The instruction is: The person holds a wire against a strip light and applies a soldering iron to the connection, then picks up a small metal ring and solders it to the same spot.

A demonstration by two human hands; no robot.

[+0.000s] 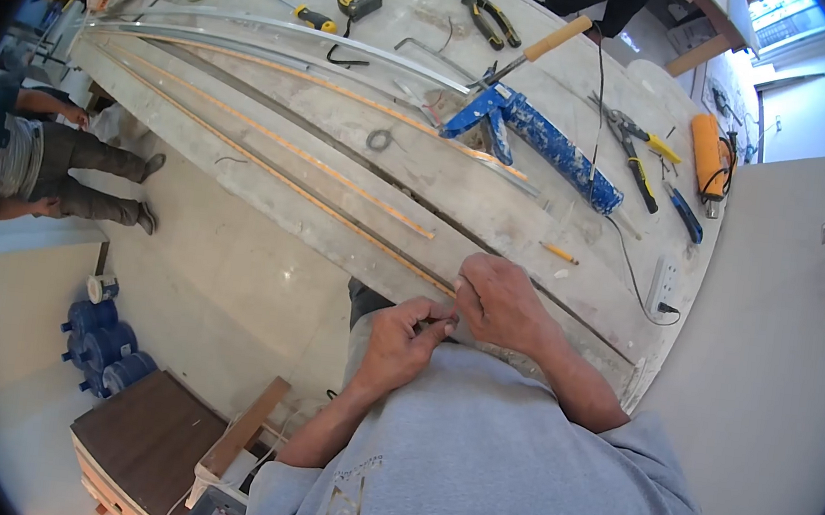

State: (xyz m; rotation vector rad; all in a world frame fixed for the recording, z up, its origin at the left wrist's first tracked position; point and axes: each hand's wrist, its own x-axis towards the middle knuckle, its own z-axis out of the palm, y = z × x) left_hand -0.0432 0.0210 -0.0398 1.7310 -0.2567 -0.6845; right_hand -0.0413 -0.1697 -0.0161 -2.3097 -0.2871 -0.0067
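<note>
My left hand (401, 345) is closed in a pinch at the near edge of the worktable, just in front of my shirt. Whatever lies between its thumb and finger is too small to make out. Close beside it, my right hand (501, 305) is closed with its fingers bent down, at the end of a thin orange-yellow LED strip (337, 212). That strip runs along the table's near edge from the far left. A second LED strip (378, 202) lies parallel, a little farther in, with its end short of my hands.
On the worktable (312, 162) lie a blue caulking gun (554, 152), pliers (484, 12), more pliers (634, 155), a tape measure (359, 1), a utility knife (684, 214), a pencil (561, 253) and a power strip (664, 284). Another person (51, 159) stands at left. Blue water jugs (107, 346) sit below.
</note>
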